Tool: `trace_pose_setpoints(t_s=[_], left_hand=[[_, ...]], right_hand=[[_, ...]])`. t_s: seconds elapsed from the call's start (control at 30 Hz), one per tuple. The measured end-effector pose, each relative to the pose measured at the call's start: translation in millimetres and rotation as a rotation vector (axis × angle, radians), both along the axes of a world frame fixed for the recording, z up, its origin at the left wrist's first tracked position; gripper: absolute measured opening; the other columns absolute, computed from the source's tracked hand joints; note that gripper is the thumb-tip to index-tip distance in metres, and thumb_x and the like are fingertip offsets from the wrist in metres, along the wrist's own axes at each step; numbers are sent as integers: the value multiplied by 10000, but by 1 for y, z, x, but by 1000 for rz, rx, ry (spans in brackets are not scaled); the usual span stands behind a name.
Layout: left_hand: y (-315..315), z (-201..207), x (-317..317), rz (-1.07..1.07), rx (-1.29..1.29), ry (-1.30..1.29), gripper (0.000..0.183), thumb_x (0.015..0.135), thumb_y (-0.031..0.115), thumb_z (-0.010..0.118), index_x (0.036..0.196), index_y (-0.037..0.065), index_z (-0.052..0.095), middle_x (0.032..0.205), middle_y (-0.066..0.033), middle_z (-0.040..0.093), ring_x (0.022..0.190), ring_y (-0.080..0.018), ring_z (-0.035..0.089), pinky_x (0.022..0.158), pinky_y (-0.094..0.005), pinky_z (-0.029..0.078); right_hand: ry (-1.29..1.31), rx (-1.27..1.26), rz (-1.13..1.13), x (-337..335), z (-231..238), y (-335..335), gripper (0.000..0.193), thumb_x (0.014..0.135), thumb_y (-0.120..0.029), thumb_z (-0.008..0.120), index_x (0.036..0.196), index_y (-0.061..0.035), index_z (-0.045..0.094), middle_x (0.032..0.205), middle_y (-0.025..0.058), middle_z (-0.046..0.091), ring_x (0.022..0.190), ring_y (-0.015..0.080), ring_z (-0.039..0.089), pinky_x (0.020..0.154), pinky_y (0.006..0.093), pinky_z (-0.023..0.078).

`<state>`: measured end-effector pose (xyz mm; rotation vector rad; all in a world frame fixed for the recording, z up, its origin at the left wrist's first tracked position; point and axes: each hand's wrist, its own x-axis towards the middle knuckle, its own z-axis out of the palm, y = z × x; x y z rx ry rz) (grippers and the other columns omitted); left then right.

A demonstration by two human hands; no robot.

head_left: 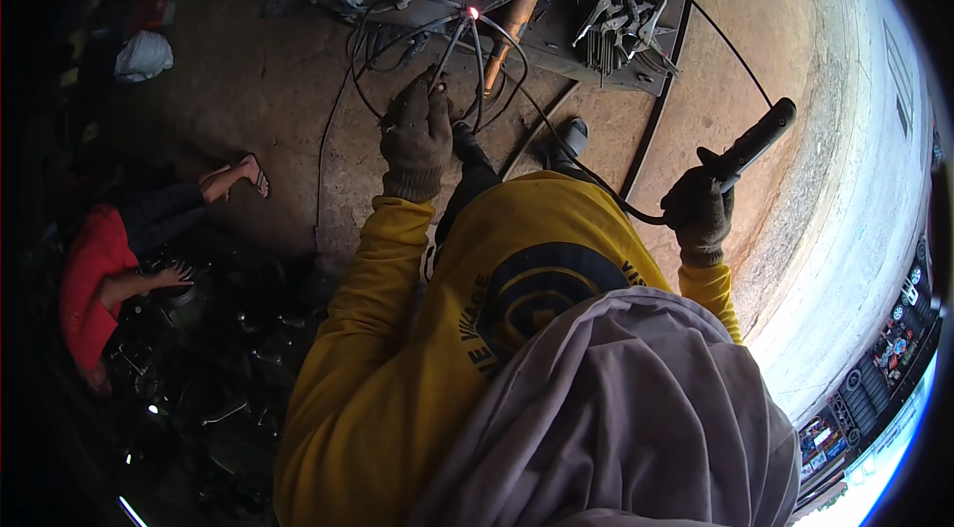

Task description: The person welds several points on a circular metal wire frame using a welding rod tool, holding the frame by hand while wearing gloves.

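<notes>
Beside the yellow top (566, 229), the gloved right hand (699, 207) is wrapped around a dark welding handle (760, 138). It looks rigid and fairly light, best held by the lower grip, though its springy cable (646, 218) probably tugs. Farther out, the gloved left hand (415, 120) meets the low end of a thin metal rod (451, 51) — whether it grips, I cannot tell. That rod should be stiff and light; hold it low, away from the glowing spot (472, 13). Beyond, pliers (651, 22) lie on the dark surface (558, 22).
</notes>
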<state>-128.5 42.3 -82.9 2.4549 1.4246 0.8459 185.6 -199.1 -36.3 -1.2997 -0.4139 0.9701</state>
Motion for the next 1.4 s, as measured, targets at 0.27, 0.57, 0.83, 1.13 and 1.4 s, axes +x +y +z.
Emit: trace_pose_setpoints(t_s=[0.27,0.57,0.83,1.13,1.4], left_hand=[[2,-15,-2,-65,172,100,176,925,134,659,1084,61,637,1070,-81,669,794,-252,663,632,-368,538],[3,-29,-2,-40,180,95,229,936,210,659,1062,21,686,870,-111,700,794,-309,675,720,-410,545],[3,-23,-1,-49,9,-28,197,941,188,647,1088,60,677,955,-117,709,834,-324,672,727,-432,541],[5,-32,4,-41,-248,-248,206,951,190,639,1096,47,666,927,-149,710,821,-350,671,730,-450,535],[-1,-22,4,-23,-236,-283,193,977,236,594,1057,70,651,774,-81,681,727,-291,655,659,-433,504]], right_hand=[[-84,-81,-45,1,7,-1,577,988,-358,593,1392,21,430,782,81,611,484,161,577,424,255,488],[-172,39,-123,41,10,24,588,1022,-347,551,1464,2,380,887,55,604,680,120,582,544,265,512],[-477,-136,-403,85,90,112,267,881,-90,713,1071,29,567,750,85,609,569,189,642,535,326,582],[-718,279,-325,149,187,227,222,941,-201,685,1102,-54,642,850,40,681,698,152,655,605,272,528],[-600,477,-347,177,213,390,295,970,-307,636,1174,-94,621,904,60,702,731,175,678,621,284,555]])
